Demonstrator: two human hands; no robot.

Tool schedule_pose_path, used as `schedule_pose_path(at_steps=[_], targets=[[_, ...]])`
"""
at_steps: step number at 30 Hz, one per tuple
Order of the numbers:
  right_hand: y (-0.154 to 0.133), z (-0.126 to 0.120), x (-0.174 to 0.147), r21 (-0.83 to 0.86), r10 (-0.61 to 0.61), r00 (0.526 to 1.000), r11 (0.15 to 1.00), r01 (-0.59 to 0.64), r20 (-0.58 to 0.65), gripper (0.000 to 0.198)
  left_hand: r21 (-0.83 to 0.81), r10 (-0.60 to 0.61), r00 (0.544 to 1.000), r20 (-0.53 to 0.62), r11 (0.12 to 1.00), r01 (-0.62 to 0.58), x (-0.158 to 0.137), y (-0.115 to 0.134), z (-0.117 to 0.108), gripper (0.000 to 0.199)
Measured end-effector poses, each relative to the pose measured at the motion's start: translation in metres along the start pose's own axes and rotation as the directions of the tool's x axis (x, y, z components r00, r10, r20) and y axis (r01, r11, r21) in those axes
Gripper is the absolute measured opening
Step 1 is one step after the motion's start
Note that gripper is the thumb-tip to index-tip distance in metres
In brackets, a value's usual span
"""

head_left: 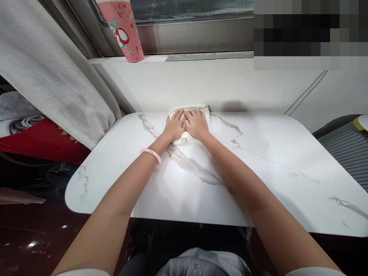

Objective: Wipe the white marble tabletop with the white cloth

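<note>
A cream-white cloth (188, 138) with a scalloped edge lies on the white marbled table (258, 180), near its far edge by the wall. My left hand (174, 126) rests flat on the left part of the cloth, fingers stretched forward. Beside it, my right hand (196, 123) presses flat on the right part, its thumb side touching the left hand. Both palms face down and neither hand grips the cloth. A pink coiled band (151, 154) circles my left wrist. The cloth's middle is hidden under my hands.
A pink patterned paper cup (123, 32) stands on the window sill (155, 58) beyond the table. A pale curtain (66, 69) hangs at the left, next to red fabric (43, 142). A grey ribbed object (345, 149) is at the right. The table's near edge is close to my body.
</note>
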State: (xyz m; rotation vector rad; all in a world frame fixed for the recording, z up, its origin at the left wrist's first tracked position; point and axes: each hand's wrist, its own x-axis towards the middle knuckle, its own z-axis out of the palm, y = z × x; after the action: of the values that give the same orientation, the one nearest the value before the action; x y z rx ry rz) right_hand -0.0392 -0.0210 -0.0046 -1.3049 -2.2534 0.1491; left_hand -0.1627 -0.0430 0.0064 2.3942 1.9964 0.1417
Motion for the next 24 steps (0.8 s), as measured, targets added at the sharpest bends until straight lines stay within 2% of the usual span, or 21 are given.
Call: schedule_pose_path(at_steps=[4,12,17,24], targets=[[-0.001,-0.008,-0.020,-0.014,-0.019,1.000,1.000,0.019,0.003,0.031,-0.006,0.024,1.000,0.008,1.000,-0.024,-0.017,0.012,-0.001,0.058],[-0.003,-0.033,-0.080,0.006,-0.124,0.992,0.992,0.124,0.036,0.031,0.011,0.023,1.000,0.008,1.000,-0.023,-0.078,0.053,-0.003,0.059],[-0.003,-0.043,-0.106,-0.001,-0.178,0.983,0.984,0.178,0.054,0.032,0.005,-0.004,1.000,0.009,1.000,0.004,-0.104,0.074,-0.003,0.057],[-0.022,-0.064,-0.156,-0.007,-0.147,0.986,0.989,0.148,0.075,0.035,-0.040,0.056,0.998,0.014,0.998,-0.056,-0.148,0.094,-0.005,0.057]])
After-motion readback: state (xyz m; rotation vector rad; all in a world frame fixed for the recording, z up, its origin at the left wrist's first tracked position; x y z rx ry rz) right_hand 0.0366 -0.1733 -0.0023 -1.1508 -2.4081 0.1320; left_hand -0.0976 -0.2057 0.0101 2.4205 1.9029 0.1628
